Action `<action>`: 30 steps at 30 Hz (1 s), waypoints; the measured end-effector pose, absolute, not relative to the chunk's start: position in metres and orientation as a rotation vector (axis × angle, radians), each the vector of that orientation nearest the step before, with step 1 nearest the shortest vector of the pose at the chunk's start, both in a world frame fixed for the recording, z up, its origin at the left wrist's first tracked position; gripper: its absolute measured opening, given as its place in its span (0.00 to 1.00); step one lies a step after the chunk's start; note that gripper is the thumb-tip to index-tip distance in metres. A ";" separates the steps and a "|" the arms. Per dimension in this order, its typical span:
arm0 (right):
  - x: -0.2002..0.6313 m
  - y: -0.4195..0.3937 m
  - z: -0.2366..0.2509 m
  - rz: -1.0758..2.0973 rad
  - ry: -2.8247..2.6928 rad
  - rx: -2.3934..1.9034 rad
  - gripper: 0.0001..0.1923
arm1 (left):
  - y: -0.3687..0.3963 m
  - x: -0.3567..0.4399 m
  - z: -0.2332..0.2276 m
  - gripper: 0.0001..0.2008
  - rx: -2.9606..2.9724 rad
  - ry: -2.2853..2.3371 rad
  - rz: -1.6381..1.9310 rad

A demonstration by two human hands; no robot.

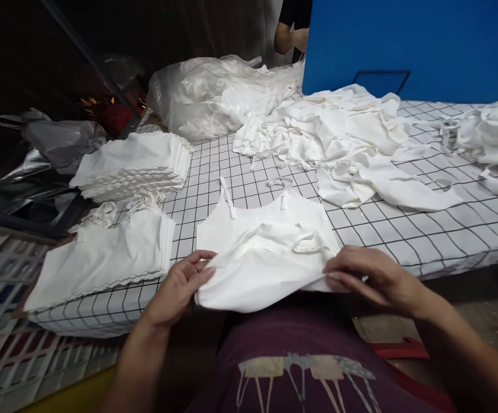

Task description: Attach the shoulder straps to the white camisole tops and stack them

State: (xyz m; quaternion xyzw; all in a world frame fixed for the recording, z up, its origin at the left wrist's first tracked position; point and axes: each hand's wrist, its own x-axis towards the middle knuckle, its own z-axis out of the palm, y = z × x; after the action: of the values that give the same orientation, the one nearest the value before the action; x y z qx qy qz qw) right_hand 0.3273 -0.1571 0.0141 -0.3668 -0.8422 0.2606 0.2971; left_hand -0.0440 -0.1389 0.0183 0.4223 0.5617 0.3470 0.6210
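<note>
— Lying flat at the near edge of the gridded table [404,241], a white strappy top [266,252] is seen, straps toward the far side. How is it held?

— It is pinched at both lower corners. The left hand [180,284] is closed on the left corner, fabric caught between thumb and fingers. The right hand [369,278] is closed on the right corner, fingers laid flat over the hem.

— Is the hem folded?

— The near part of the cloth is bunched and turned up over the middle of the top; 2 straps are laid out on the far side, and a loose loop is seen near the right hand.

— What is placed around it?

— Just left of it, a folded stack of white tops [102,258] is set, and farther left and back a second, taller stack [137,166] with scalloped edges. On the far right, a loose heap of white garments [347,143] is spread over the table. Behind the heap, a blue panel [416,46] is stood upright, and a clear plastic bag [206,94] of white cloth is seen at the far left. Another person's arm [290,34] is visible beyond the panel.
</note>
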 end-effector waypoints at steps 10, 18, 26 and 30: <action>0.339 -0.065 0.005 0.094 -1.883 -1.589 0.12 | -0.063 -0.016 0.019 0.19 0.713 1.215 1.150; 0.318 -0.109 -0.025 0.287 -2.000 -1.472 0.14 | -0.087 0.018 -0.002 0.14 1.902 1.526 0.827; 0.311 -0.097 -0.027 0.168 -2.274 -1.491 0.16 | -0.093 0.023 0.002 0.06 1.934 1.419 0.599; 0.310 -0.098 -0.026 0.200 -2.297 -1.486 0.12 | -0.076 0.001 0.027 0.09 1.633 1.343 0.661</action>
State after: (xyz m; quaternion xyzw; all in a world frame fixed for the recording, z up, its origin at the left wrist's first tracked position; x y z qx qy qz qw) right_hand 0.3097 -0.0976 -0.0257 -0.5309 -0.8208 0.0715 0.1982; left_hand 0.0015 -0.0762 0.0268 0.6595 0.5425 0.2670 0.4466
